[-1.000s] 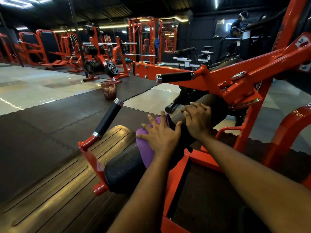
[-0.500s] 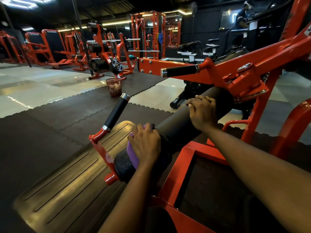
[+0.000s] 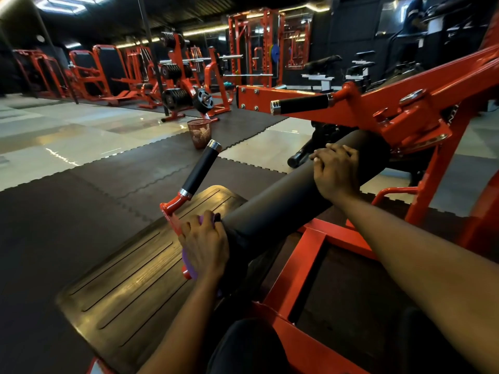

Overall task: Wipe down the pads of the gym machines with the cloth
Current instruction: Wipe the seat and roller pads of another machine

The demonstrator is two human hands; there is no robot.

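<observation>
roller pad [image 3: 283, 201] runs near-left to far-right

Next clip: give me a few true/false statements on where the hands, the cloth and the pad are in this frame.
1. The left hand holds the purple cloth against the near end of the roller pad. True.
2. The right hand is lifted clear of the pad. False: it lies on the pad, fingers curved over it.
3. A mesh waste basket stands on the floor beyond the machine. True.
4. The right hand holds the black-sleeved handle. False: neither hand touches that handle.
</observation>
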